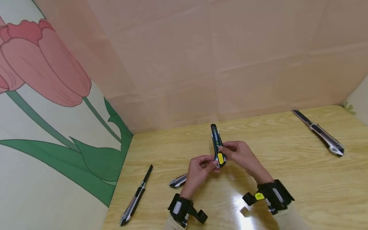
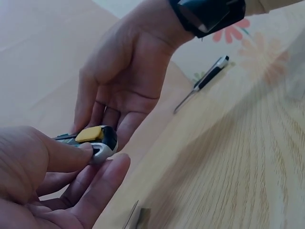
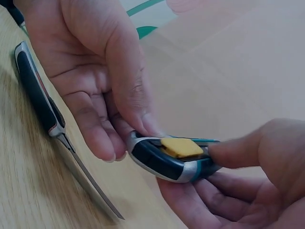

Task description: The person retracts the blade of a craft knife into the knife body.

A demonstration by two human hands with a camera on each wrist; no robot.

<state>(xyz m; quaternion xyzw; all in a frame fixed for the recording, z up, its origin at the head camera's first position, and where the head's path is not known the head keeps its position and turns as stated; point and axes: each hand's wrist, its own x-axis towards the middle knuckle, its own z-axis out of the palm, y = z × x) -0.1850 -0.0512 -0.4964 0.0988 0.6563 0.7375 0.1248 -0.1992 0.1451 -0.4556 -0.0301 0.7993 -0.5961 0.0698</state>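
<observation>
Both hands hold one utility knife [image 1: 215, 140] with a dark body and a yellow slider [image 3: 181, 147], raised over the wooden table. My left hand [image 1: 198, 171] pinches its near, rounded end between thumb and fingers. Higher along the body, my right hand [image 1: 241, 156] grips it with the thumb on the front and fingers behind. In the right wrist view, the left thumb [image 3: 136, 102] lies against the silver rim beside the slider. The handle's far end points towards the back wall, and no bare blade shows on it.
A second utility knife [image 1: 135, 201] lies at the table's left with its blade out. Another knife [image 1: 177, 181] lies partly hidden behind the left wrist. One more knife [image 1: 323, 135], blade out, lies at the back right. A pinkish sheet [image 1: 184, 64] covers the wall behind.
</observation>
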